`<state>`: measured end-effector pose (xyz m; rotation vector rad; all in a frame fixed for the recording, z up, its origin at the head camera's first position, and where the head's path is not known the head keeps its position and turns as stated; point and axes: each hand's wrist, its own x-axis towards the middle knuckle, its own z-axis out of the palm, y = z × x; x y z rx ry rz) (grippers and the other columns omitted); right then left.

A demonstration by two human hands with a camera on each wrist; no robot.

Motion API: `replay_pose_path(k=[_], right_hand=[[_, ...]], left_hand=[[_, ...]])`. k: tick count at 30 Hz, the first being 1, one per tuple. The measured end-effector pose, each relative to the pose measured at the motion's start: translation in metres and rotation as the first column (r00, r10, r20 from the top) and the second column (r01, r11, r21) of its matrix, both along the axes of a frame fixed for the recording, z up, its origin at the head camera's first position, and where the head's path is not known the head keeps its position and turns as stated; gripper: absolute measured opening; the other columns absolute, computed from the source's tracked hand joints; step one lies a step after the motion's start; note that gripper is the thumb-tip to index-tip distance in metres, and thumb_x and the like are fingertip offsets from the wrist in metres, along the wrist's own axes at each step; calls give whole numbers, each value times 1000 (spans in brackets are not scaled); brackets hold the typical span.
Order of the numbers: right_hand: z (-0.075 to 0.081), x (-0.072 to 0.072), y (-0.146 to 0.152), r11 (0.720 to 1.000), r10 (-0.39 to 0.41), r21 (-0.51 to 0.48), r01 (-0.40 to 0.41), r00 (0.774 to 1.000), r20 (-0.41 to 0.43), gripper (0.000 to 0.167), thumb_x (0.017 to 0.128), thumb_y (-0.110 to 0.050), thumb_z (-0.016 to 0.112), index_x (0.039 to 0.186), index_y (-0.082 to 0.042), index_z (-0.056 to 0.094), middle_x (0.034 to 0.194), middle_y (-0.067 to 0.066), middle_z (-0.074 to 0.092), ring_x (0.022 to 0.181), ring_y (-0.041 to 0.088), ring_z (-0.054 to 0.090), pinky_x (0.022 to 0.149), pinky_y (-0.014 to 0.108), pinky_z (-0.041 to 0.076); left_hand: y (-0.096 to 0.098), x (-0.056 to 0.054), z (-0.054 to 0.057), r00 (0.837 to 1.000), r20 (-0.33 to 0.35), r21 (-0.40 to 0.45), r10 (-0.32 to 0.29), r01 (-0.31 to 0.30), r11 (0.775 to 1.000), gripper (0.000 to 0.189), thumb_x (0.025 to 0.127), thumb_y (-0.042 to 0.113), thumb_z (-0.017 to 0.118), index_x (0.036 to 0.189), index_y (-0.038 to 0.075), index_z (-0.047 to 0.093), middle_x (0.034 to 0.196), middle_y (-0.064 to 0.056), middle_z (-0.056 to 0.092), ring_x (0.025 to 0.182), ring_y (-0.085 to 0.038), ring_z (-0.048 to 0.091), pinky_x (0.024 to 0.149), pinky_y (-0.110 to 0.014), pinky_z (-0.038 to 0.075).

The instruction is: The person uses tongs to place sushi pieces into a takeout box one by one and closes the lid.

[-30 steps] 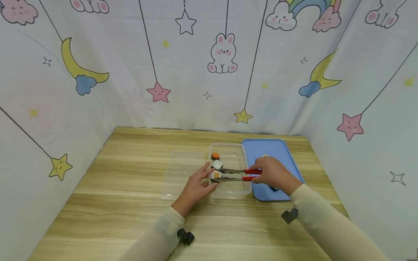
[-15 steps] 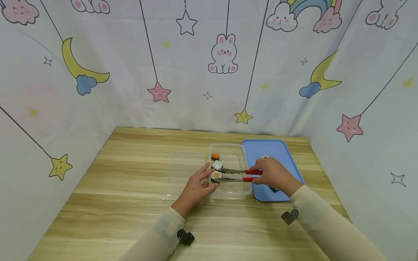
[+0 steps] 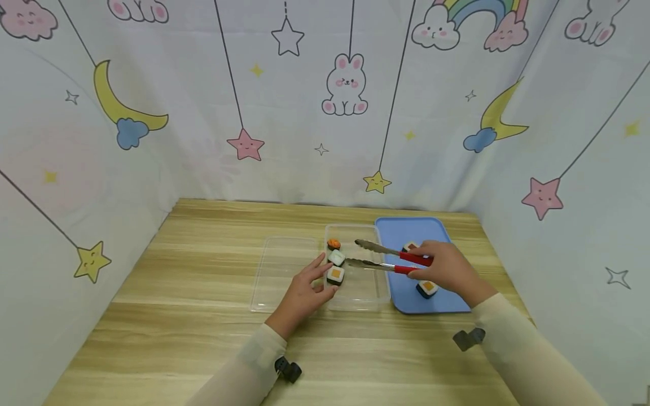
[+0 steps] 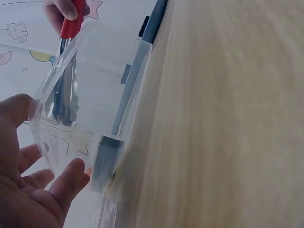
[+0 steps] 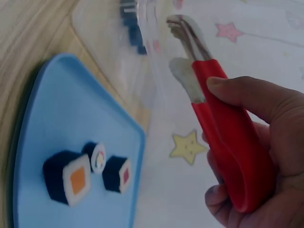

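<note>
My left hand (image 3: pixel 303 296) rests against the left side of a clear plastic box (image 3: pixel 360 301), thumb at its rim and fingers spread along the wall. In a column inside that wall sit an orange-topped sushi piece (image 3: pixel 333 244), a white-and-green one (image 3: pixel 337 258) and a roll with an orange centre (image 3: pixel 335 275). My right hand (image 3: pixel 449 270) grips red-handled tongs (image 5: pixel 232 137). Their metal arms stand apart over the box, with nothing between them. On the blue tray (image 5: pixel 85 99) are an orange-centred roll (image 5: pixel 69 178), a small round roll (image 5: pixel 96 156) and a red-centred roll (image 5: pixel 117 174).
A clear lid (image 3: pixel 279 276) lies flat on the wooden table (image 3: pixel 203 254), left of the box. The tray stands close along the box's right side. A printed curtain (image 3: pixel 299 113) encloses the back and both sides.
The tongs have spread and come away from the orange-centred roll, which stays in the box. My right hand has shifted right over the tray; my left hand keeps its place.
</note>
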<state>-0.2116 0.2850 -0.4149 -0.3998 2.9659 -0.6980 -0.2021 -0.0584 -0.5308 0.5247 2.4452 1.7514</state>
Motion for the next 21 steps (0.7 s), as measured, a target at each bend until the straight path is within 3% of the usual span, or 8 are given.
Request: replay_pose_path(k=[4,10,21], right_hand=[[2,5,23,996,-80,-42,78,995,-51,51,84,-29,88,127,-5,75,113,15,70,92,29,63,70,36,57],[0,15,62,969,-230,-104,226,973,-24,60,87,-36,86,133,-2,70,122,22,66,101,36,59,71,33,56],[-33,22,110,938,-340,-55,343,938,61,69,86,-43,85,134,3,67,124,29,64,101,39,57,67,31,52]], left_hand=[[0,0,0,1000,0,-8,0,0,1000,62,95,21,78,151,6,55,170,-1,28,142,-33,48,99,-40,57],[0,0,-1,1000,-3,-4,-1,1,1000,62,95,21,78,151,6,54,170,-2,28,147,-30,42,98,-36,57],[0,2,2,1000,6,6,-7,7,1000,62,95,19,78,151,5,54,170,-4,28,148,-30,41,98,-33,57]])
